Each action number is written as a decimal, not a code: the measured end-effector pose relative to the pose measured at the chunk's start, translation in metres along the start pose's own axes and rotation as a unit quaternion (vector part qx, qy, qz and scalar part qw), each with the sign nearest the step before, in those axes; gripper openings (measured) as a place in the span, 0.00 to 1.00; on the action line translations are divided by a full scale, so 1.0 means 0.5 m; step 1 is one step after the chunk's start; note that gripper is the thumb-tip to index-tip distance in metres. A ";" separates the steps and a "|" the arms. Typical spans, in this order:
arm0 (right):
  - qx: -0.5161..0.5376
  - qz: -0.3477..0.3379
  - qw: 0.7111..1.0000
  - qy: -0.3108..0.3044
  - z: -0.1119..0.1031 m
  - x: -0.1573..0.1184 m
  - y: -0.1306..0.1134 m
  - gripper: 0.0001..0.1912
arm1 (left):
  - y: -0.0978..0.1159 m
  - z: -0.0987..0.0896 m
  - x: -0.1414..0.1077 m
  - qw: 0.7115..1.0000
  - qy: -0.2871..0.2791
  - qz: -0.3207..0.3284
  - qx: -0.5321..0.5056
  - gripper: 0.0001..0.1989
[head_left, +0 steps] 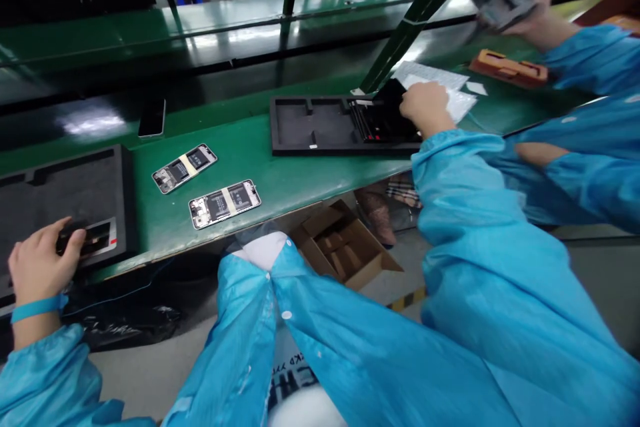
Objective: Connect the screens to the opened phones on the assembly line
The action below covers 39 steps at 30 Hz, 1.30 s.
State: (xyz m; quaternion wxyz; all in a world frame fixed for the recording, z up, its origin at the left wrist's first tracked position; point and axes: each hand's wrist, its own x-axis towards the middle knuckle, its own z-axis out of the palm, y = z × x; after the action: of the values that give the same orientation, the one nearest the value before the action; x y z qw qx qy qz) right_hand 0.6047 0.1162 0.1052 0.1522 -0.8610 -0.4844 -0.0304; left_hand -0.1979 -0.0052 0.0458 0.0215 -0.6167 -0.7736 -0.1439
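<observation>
Black phone housing [393, 101] held by right hand [424, 105] over black foam tray [310, 123], centre-right of frame; left hand [37, 260] closed on dark handset [70, 238] at second foam tray [50, 200], lower left, on green tabletop [280, 173].

Bench belt [280, 173]: glossy green. Foam tray [310, 123] at 12 o'clock: matte black. Opened phone bodies [225, 205] at 9 o'clock: black and silver, cream centre strip. Smock sleeve [480, 293] at 4 o'clock: bright cyan-blue; wristband [39, 309] at 8 o'clock matches. Fixture [509, 68] at 2 o'clock: orange-brown. Cloth [404, 192] at 3 o'clock: beige-and-black check. Floor tape [407, 299] at 5 o'clock: yellow-and-black stripes.
</observation>
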 end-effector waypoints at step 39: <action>0.465 -0.595 0.621 -0.210 0.023 -0.467 -0.382 0.16 | 0.516 0.118 -0.182 0.594 -0.401 0.102 -0.689 0.33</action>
State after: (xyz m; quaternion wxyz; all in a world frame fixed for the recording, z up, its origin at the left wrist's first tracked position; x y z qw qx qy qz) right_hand 0.3192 0.0195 0.0919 0.3755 -0.1815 -0.8593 0.2963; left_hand 0.0802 -0.0257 0.0208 -0.7083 -0.5178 -0.3065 -0.3692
